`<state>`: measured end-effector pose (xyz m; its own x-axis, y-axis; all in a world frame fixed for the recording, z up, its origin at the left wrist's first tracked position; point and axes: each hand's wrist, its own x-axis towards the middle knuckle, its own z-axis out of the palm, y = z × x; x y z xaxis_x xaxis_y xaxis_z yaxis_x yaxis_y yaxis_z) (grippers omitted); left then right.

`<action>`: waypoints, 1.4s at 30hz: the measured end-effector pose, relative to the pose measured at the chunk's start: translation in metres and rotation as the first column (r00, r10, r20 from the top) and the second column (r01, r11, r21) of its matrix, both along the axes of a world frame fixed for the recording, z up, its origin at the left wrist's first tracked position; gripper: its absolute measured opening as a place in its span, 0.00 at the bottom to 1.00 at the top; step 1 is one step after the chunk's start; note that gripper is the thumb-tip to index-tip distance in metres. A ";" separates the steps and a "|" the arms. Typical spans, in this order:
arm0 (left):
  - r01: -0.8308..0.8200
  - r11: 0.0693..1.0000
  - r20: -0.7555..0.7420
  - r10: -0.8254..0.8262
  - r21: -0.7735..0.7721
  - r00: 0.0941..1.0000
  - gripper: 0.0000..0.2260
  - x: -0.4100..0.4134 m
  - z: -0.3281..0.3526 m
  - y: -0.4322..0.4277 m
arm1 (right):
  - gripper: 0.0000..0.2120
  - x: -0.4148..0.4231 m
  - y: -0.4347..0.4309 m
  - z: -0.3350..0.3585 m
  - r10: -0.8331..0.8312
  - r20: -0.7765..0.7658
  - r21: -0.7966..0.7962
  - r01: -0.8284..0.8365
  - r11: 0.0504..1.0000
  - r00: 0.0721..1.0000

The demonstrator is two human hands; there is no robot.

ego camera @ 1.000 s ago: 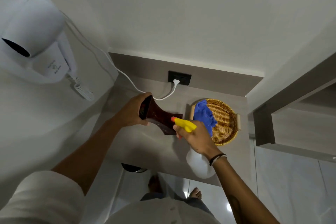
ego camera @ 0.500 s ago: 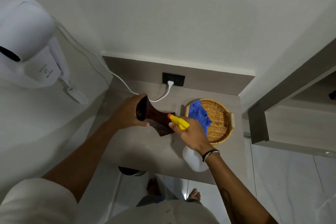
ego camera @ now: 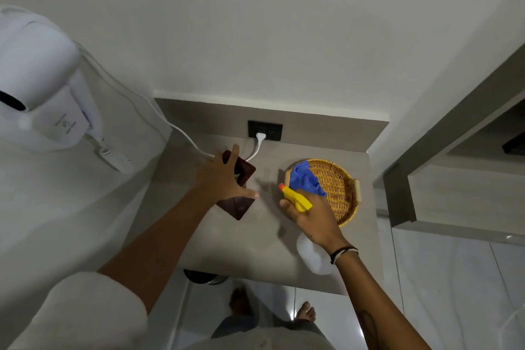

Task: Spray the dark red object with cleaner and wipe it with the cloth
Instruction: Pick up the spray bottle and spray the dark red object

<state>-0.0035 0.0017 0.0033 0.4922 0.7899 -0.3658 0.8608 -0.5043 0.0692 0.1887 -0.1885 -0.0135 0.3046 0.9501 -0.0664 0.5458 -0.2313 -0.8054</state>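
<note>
The left hand (ego camera: 224, 179) is spread over the dark red object (ego camera: 241, 187), fingers (ego camera: 235, 152) fanned wide and the thumb stretched out to the right across its lower half; the palm lies on top of it, but whether the fingers press it or only rest there cannot be told. The object stands on the grey shelf (ego camera: 255, 241), its rounded upper end showing just past the fingertips toward the wall and its square lower end poking out beneath the thumb. Just beyond the fingertips a white cable (ego camera: 193, 145) runs across the shelf to a plug in the black socket (ego camera: 265, 131) on the back wall. The right hand (ego camera: 309, 219) is wrapped around the neck of the spray bottle (ego camera: 315, 257), fingers curled tight on it, with the yellow spray head (ego camera: 297, 198) and its orange tip sticking out above the knuckles and pointing left toward the dark red object, with a clear gap between the tip and the left thumb. The bottle's pale body hangs below the wrist, by the dark wristbands (ego camera: 343, 253). Right behind the right hand's fingers sits a round wicker basket (ego camera: 345, 196), and the blue cloth (ego camera: 305, 177) lies crumpled in its left side, close by the spray head. Far to the left of the left hand a white hair dryer (ego camera: 37, 88) is mounted on the wall.
</note>
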 end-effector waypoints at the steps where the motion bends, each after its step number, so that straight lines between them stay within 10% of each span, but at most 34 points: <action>1: 0.056 0.998 -0.023 -0.056 -0.010 0.998 0.68 -0.003 0.000 0.004 | 0.16 0.001 -0.001 0.000 0.006 0.005 0.005 -0.006 1.000 1.000; 6: 0.543 0.839 -0.086 -0.539 0.024 0.838 0.69 -0.018 -0.003 0.022 | 0.15 0.004 -0.003 -0.004 0.005 -0.005 -0.010 -0.005 1.000 1.000; 13: 0.644 0.764 -0.225 -0.625 0.015 0.747 0.77 -0.027 -0.004 0.035 | 0.15 -0.003 0.002 -0.004 0.078 -0.041 -0.030 -0.079 0.996 0.996; 17: 0.717 0.684 -0.149 -0.702 0.130 0.697 0.56 -0.030 0.001 0.034 | 0.17 -0.009 0.007 0.000 0.115 -0.033 -0.042 -0.117 0.992 0.993; 24: 0.330 0.944 0.450 -0.305 0.024 0.840 0.39 -0.058 -0.003 0.026 | 0.13 -0.013 0.012 0.006 0.065 -0.062 -0.031 -0.067 0.997 0.996; 42: 0.143 0.990 0.551 -0.109 -0.019 0.828 0.42 -0.078 -0.011 0.027 | 0.17 -0.013 0.030 0.013 0.108 0.042 -0.099 -0.104 0.990 0.993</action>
<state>-0.0813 0.0283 -0.0072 0.7185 0.6938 -0.0494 0.6030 -0.5859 0.5414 0.1755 -0.1586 -0.0005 0.2074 0.9672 -0.1469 0.6086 -0.2451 -0.7547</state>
